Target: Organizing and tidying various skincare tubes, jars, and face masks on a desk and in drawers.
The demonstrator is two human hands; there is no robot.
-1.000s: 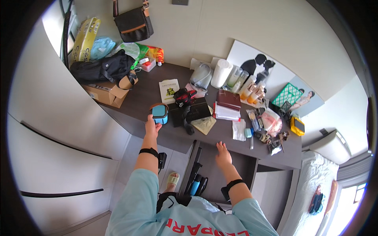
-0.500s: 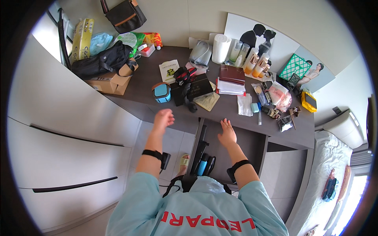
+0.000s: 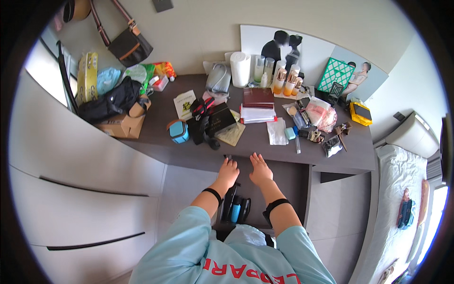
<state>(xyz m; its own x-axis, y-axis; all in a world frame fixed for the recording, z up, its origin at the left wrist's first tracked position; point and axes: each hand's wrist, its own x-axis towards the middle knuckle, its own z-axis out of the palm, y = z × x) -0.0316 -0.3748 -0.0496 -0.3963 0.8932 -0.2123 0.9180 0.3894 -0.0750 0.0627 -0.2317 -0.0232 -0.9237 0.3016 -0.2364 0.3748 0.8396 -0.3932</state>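
Note:
The desk drawer (image 3: pixel 288 189) is pulled out under the desk top, toward my body. At its back left corner my left hand (image 3: pixel 228 172) reaches in with curled fingers. A small dark, shiny bit shows at the fingertips, but I cannot make out what it is. Over the back of the drawer, just beside it, my right hand (image 3: pixel 260 171) is open, fingers stretched toward the desk edge, holding nothing. At the drawer's front left lie a blue cylinder with a dark top (image 3: pixel 235 211), a black case (image 3: pixel 245 210) and a long black object (image 3: pixel 229 200).
On the desk (image 3: pixel 265 146) stand a blue box-shaped item (image 3: pixel 178 131), a black box (image 3: pixel 220 118), maroon booklets (image 3: pixel 258 97), bottles (image 3: pixel 279 81), a white paper roll (image 3: pixel 240 69) and small cosmetics. White cabinets (image 3: pixel 94 208) rise at left; a bed (image 3: pixel 402 175) stands at right.
My left hand has moved right and down, from in front of the desk into the drawer's back left corner. My right hand remains over the drawer, now closer to the left. The view has shifted.

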